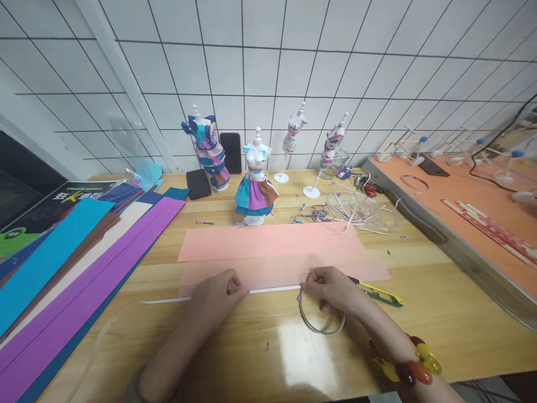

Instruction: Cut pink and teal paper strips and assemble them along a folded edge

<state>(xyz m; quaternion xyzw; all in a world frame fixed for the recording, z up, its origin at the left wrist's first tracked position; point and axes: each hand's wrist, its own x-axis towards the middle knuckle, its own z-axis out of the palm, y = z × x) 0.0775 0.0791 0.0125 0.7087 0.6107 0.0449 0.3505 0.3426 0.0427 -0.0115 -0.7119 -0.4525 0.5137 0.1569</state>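
Observation:
My left hand (218, 295) and my right hand (333, 290) each pinch a thin white strip (274, 289) stretched between them over the wooden table (440, 313). The strip trails left past my left hand. A clear loop (321, 323) of the same thin stuff curls under my right hand. Just beyond the strip lie two pink sheets (272, 240), one over the other. Yellow-green snips (380, 294) rest on the table right of my right hand.
Long foam sheets (62, 280) in blue, purple, brown and white lie at the left. Several small dressed mannequins (255, 184) and two phones (198, 183) stand at the back. A tangle of strips (356, 208) lies behind the pink sheets. An orange bench (465, 196) runs along the right.

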